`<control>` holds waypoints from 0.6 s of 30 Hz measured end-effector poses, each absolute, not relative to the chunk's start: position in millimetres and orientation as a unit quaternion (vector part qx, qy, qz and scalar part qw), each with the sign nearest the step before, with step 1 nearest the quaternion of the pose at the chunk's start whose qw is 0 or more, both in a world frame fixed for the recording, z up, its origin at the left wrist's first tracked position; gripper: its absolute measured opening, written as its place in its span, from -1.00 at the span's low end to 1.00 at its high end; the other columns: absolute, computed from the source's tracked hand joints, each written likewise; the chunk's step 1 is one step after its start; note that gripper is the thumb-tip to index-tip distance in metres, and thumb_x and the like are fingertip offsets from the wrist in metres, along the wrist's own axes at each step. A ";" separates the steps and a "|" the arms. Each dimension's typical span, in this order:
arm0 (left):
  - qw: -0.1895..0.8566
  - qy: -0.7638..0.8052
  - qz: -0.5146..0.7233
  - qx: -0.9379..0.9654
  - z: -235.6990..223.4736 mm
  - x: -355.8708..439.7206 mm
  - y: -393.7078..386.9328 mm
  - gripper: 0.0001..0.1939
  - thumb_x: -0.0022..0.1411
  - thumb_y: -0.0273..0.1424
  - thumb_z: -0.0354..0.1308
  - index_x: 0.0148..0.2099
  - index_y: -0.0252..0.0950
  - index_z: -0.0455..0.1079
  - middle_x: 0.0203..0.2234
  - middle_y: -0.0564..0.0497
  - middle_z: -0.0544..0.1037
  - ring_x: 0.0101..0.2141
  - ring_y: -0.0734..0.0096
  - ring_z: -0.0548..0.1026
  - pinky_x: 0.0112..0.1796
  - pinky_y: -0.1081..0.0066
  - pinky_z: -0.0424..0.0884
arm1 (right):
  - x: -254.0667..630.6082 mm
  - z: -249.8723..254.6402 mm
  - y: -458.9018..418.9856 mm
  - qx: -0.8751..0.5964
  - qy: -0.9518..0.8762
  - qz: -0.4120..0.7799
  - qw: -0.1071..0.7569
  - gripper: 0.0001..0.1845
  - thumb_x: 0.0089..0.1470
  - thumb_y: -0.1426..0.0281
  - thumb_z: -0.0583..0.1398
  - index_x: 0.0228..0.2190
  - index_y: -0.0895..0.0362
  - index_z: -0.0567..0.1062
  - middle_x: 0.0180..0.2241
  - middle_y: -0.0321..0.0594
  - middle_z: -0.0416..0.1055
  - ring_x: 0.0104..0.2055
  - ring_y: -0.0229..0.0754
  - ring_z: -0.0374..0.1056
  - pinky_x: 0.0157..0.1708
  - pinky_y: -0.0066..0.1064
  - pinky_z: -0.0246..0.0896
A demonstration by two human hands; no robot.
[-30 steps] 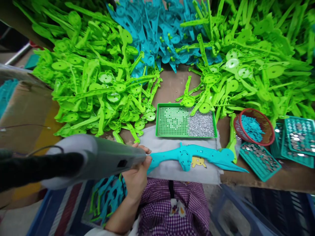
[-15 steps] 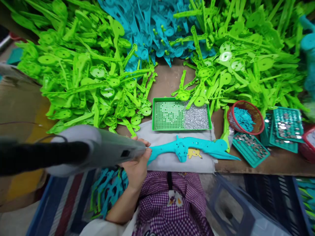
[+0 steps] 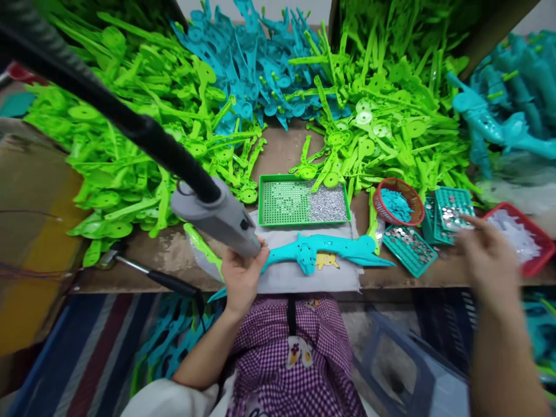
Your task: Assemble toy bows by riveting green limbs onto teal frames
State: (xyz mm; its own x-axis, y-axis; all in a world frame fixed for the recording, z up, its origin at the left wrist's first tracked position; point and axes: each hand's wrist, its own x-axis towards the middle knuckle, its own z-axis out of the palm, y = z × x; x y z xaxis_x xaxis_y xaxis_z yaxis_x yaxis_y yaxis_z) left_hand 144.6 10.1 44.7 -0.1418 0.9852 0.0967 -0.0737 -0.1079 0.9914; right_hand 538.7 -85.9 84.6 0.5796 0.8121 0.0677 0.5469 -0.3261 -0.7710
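A long turquoise plastic part [image 3: 339, 246] lies across a grey cloth [image 3: 313, 282] with a yellow cartoon figure. My left hand [image 3: 243, 281] is closed around the part's left end. A grey power tool [image 3: 217, 220] on a black cable hangs in front of that hand and hides some of its fingers; its lower end overlaps the hand. My right hand [image 3: 495, 260] is over the right side of the table, near stacked green trays [image 3: 454, 208] of small shiny metal discs and a red basket [image 3: 538, 263] of whitish pieces. Motion blurs its fingers.
A green perforated tray [image 3: 282, 202] of small silvery pieces stands behind the cloth. A red basket [image 3: 398, 201] holds turquoise pieces. Lime-green parts [image 3: 143, 116] and turquoise parts [image 3: 252, 52] pile up behind. A hammer [image 3: 147, 272] lies at the left front edge.
My right hand has come into view at the right. The hanging tool now slants down from the upper left, uncovering the hammer. The view has shifted; my left hand stays at the turquoise part.
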 end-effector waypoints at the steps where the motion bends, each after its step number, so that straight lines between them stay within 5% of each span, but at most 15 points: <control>1: 0.457 0.486 0.580 0.468 44.3 146.7 10.2 -0.68 0.03 -0.41 0.35 -0.18 -0.26 0.34 -0.31 0.06 0.52 -0.28 0.49 0.51 -0.17 0.43 0.48 | 508.3 73.4 -77.4 -0.776 -0.429 0.216 0.408 -0.62 0.05 0.06 0.18 -0.11 -0.09 0.39 -0.50 -0.20 0.35 -0.52 -0.15 0.27 -0.53 -0.23 0.12; 5: 0.465 0.475 0.578 0.473 46.7 155.3 13.9 -0.67 0.02 -0.37 0.35 -0.18 -0.25 0.33 -0.31 0.05 0.52 -0.28 0.47 0.51 -0.17 0.41 0.49 | 422.1 35.0 -41.5 -0.678 -0.510 0.396 0.350 -0.75 0.08 0.24 0.12 -0.19 0.06 0.31 -0.65 -0.44 0.14 -0.61 -0.29 0.08 -0.59 -0.41 -0.03; 18: 0.557 0.404 0.541 0.483 41.4 175.2 18.4 -0.58 0.02 -0.33 0.35 -0.07 -0.21 0.33 -0.29 0.06 0.50 -0.30 0.49 0.49 -0.24 0.45 0.46 | 407.6 36.9 -19.3 -0.706 -0.609 0.317 0.173 -0.76 -0.03 0.39 0.07 -0.23 0.05 0.27 -0.60 -0.42 0.32 -0.55 -0.27 0.20 -0.50 -0.43 -0.11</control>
State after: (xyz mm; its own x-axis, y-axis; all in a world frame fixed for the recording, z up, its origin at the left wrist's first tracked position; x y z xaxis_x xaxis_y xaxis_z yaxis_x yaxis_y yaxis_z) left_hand 175.2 18.4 41.4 0.0881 0.9935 0.0719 -0.2116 -0.0519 0.9760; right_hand 407.6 -19.3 36.9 0.0577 0.9695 -0.2380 0.7502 -0.1994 -0.6304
